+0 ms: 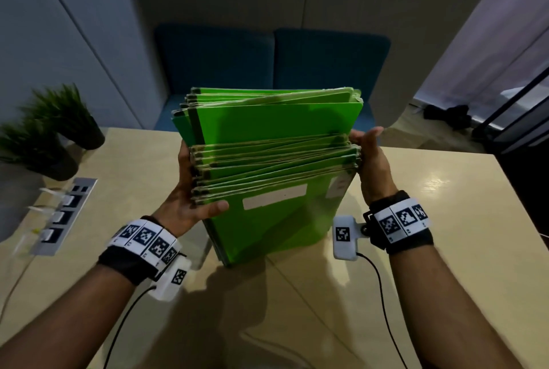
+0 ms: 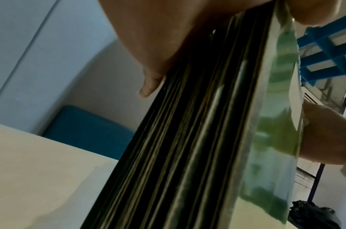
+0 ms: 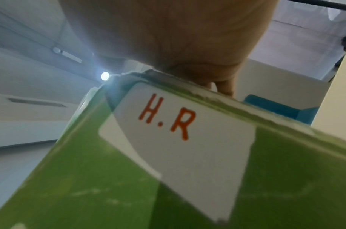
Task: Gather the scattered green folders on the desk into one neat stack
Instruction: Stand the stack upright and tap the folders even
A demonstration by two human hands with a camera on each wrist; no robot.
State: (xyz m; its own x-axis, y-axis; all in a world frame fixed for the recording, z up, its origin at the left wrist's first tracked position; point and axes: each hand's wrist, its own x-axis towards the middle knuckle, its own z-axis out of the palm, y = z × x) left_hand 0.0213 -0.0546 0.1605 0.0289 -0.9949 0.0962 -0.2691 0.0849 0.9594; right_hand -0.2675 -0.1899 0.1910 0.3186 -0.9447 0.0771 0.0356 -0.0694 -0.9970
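Green folders (image 1: 267,160) stand on edge as one bundle on the counter (image 1: 416,264), lower edges resting on its surface, held upright between both hands. Alignment is incomplete: the rear folders rise well above the front group, and top edges sit stepped and slightly fanned.

Recommended handling for this squaring step: keep palms flat against the two side edges, loosen pressure briefly so folders can drop, tap the bundle on the counter, then turn it and repeat on the adjoining edge before laying it flat. Excess squeeze would likely lock the misalignment in.

Left hand (image 1: 190,199): grip clamped on the bundle's left side, thumb across the front cover, fingers behind. Right hand (image 1: 371,160): palm pressed to the right edge, fingers apparently wrapped behind; the right wrist view is too close to confirm finger placement. A label reading "H.R" (image 3: 178,131) marks the front cover.
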